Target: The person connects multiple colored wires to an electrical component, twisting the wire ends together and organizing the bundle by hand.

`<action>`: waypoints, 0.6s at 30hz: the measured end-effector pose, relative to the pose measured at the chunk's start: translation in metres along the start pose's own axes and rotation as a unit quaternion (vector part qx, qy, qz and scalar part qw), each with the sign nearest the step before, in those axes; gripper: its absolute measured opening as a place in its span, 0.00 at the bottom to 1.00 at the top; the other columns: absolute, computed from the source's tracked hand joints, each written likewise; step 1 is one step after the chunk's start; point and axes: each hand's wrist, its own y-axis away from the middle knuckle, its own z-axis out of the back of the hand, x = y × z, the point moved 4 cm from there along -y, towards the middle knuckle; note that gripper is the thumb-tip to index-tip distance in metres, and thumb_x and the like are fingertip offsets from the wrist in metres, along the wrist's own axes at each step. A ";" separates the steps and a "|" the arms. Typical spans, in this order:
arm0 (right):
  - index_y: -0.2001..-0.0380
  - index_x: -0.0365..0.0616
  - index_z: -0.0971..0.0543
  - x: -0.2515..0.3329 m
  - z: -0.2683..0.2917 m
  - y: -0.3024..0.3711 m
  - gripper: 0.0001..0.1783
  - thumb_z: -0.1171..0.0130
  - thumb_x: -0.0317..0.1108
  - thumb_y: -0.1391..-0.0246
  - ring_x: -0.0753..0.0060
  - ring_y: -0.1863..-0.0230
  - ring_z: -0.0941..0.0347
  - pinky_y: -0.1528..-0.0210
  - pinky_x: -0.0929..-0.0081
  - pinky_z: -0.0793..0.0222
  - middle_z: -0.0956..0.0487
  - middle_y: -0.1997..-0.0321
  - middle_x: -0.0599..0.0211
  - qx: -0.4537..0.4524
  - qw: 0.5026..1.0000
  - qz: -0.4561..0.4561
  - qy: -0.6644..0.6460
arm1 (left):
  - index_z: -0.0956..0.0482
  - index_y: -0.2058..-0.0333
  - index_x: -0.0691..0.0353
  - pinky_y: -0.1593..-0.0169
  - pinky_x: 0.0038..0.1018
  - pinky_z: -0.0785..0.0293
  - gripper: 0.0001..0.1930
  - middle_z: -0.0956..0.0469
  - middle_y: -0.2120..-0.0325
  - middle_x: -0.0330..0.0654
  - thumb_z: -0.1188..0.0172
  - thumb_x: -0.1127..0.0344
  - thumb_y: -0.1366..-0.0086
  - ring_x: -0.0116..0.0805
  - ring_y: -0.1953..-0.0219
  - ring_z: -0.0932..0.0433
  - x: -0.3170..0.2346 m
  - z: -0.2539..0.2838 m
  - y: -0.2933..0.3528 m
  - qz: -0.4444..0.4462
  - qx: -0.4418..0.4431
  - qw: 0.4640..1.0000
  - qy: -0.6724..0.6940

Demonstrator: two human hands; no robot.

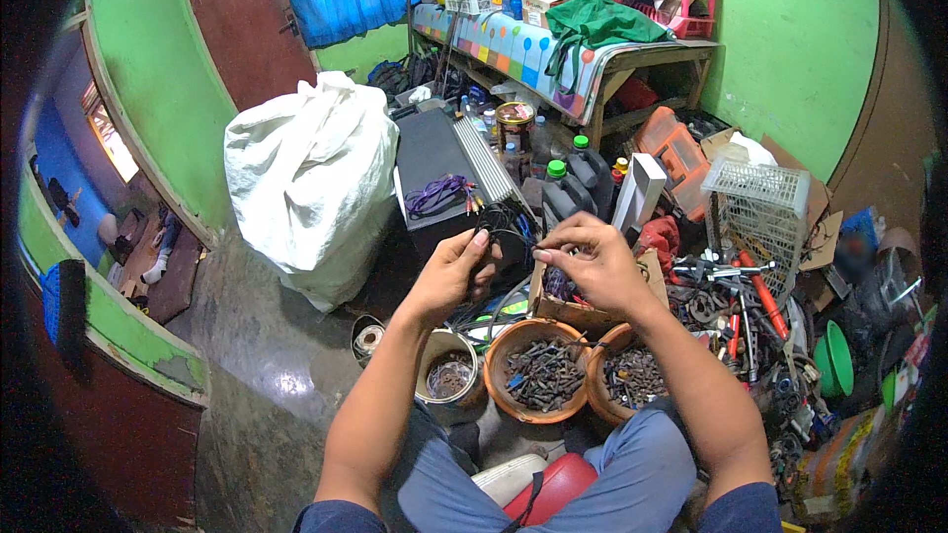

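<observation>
My left hand (462,265) is closed in a pinch, thumb against the fingers, on a thin black cable (509,231). To its right, my right hand (591,259) pinches at the other end of what looks like the same cable; its tip is too small to make out. Both hands are raised above an orange-brown bowl (492,372) full of small dark metal parts. Behind the left hand, a bundle of purple cable (434,195) with coloured plugs lies on a black box (432,150).
A second bowl (596,383) of small parts and a metal can (472,355) stand before my knees. At left is a big white sack (311,183). Tools, including red-handled pliers (768,301), are heaped at right beside a white wire basket (760,188). Behind stands a covered bench (533,49).
</observation>
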 end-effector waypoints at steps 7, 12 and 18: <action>0.55 0.33 0.23 0.011 -0.037 0.015 0.14 0.35 0.26 0.44 0.69 0.67 0.19 0.66 0.73 0.20 0.18 0.66 0.58 0.097 0.823 -0.318 -0.460 | 0.23 0.60 0.63 0.63 0.21 0.30 0.17 0.23 0.72 0.33 0.53 0.54 0.24 0.20 0.69 0.28 0.021 -0.006 -0.017 -0.110 -0.061 0.982 -0.139; 0.60 0.32 0.24 0.008 -0.025 0.008 0.11 0.35 0.23 0.45 0.64 0.65 0.18 0.62 0.70 0.17 0.19 0.65 0.54 0.020 0.842 -0.333 -0.425 | 0.27 0.65 0.65 0.66 0.23 0.26 0.17 0.23 0.74 0.36 0.54 0.58 0.24 0.21 0.71 0.25 0.015 -0.016 -0.014 -0.104 -0.053 0.986 -0.117; 0.63 0.35 0.21 -0.021 -0.020 0.011 0.12 0.31 0.27 0.49 0.74 0.70 0.21 0.68 0.77 0.24 0.18 0.67 0.62 -0.020 0.899 -0.329 -0.289 | 0.27 0.60 0.67 0.68 0.26 0.21 0.17 0.20 0.72 0.45 0.55 0.56 0.24 0.30 0.73 0.19 0.013 -0.018 -0.008 -0.025 0.014 0.999 -0.026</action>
